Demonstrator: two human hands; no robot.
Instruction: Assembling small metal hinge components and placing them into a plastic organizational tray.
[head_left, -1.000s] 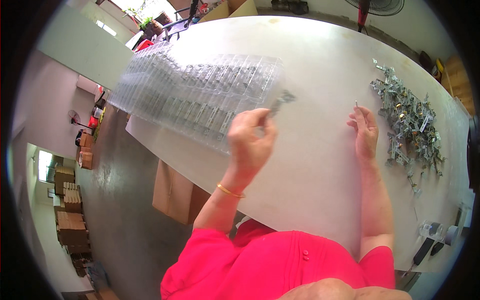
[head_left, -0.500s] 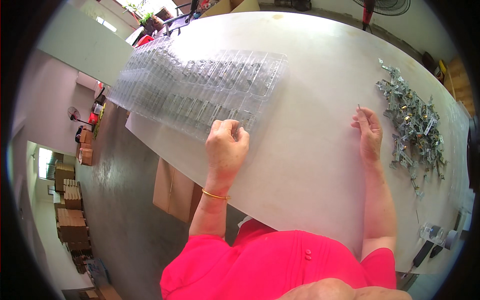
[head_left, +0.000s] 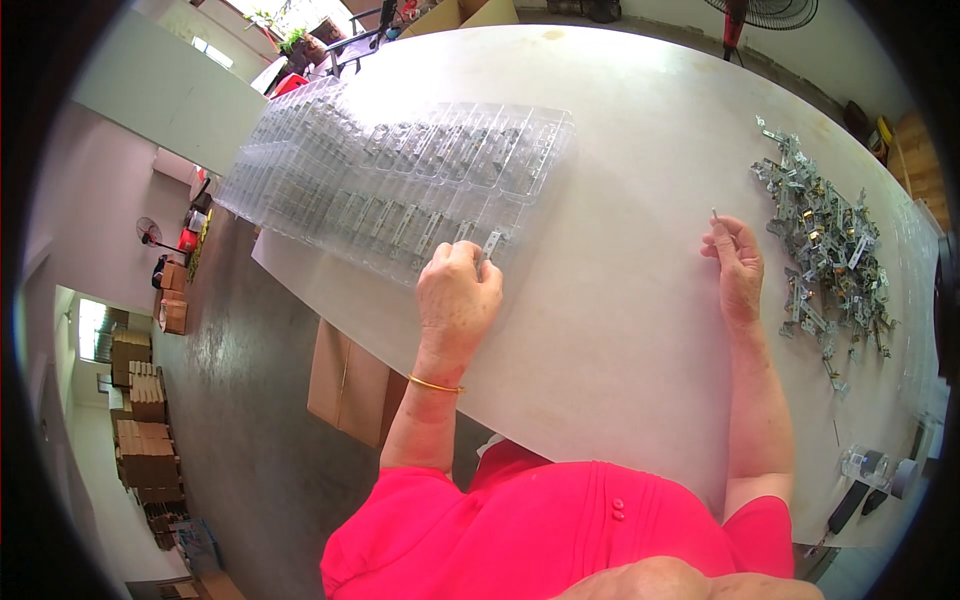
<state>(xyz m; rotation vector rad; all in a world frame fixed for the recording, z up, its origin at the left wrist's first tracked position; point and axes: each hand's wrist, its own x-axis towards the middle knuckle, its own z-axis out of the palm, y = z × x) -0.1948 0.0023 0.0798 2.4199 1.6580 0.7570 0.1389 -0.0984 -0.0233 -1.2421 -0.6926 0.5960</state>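
Over the near right corner of a clear plastic tray (head_left: 515, 222), my left hand (head_left: 460, 295) is closed, with a small silvery metal part (head_left: 492, 243) at its fingertips. Rows of similar parts lie in the tray's compartments, and more trays seem to be stacked beneath. Above the bare tabletop at right, my right hand (head_left: 738, 265) pinches a thin metal part (head_left: 714, 214), its tip poking up past the fingers. A tangled heap of metal parts (head_left: 825, 240) lies to the right of that hand.
The white table (head_left: 620, 370) runs under all of this. At its right edge lie a roll of clear tape (head_left: 868, 465) and a black-handled tool (head_left: 846, 507). A cardboard box (head_left: 348, 380) stands below the left edge, and a fan (head_left: 768, 14) beyond the far side.
My left hand has shifted slightly right, and the metal part at its fingertips now shows over the tray's corner. The right hand has barely moved.
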